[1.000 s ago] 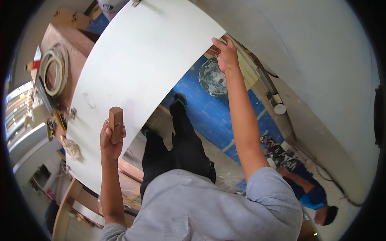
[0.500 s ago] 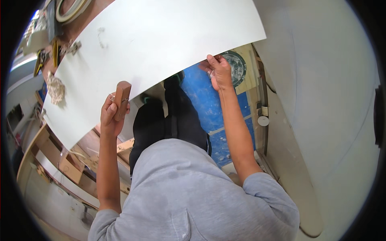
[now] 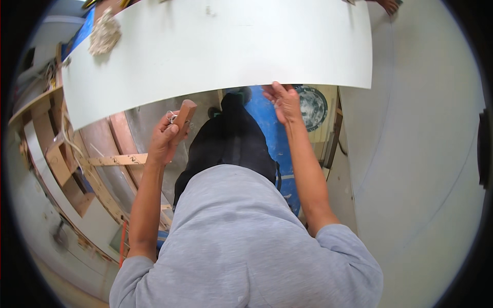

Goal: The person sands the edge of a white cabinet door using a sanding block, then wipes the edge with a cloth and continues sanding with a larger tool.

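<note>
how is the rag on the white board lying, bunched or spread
Bunched: the pale rag is a rumpled lump near the left end of the white board.

Workshop: bare wooden framing, large white panel, crumpled rag, white-smeared round container.

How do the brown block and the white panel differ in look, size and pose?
The brown block is small and chunky; the white panel is broad and thin. The block is tilted in the left hand, while the panel has the right hand at its near edge.

Rag on panel, left end
</note>
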{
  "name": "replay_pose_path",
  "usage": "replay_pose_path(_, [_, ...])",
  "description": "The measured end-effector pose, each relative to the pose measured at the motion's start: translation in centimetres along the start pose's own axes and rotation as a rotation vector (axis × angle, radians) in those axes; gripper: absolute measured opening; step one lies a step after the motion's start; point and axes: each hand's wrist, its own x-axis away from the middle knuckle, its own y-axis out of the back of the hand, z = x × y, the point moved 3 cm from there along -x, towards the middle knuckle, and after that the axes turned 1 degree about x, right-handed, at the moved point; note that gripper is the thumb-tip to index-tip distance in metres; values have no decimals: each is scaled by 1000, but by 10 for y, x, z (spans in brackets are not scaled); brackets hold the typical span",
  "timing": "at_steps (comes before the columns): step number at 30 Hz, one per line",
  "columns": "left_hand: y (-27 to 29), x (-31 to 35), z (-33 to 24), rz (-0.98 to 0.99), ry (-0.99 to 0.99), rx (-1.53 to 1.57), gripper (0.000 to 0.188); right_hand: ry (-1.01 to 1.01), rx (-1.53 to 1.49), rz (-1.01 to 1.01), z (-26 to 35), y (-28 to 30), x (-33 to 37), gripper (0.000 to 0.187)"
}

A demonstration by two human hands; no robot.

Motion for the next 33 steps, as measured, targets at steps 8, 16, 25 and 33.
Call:
replay_pose_path(8, [63,80,55,-44,43,681,58,-77,400,8,-11,-1,16,36])
replay_pose_path(16, [-3,116,-19,-319,-515,-612,111,718,1162,1033,0,-219,157,63])
replay_pose_path(25, [-50,114,-14,-554,-650,-614,117,689,1128,1163,17,-255,127,12])
replay_pose_path(33, [-13,98,102,-992,-496,-617,79,346,414,1100,173,-276,101,23])
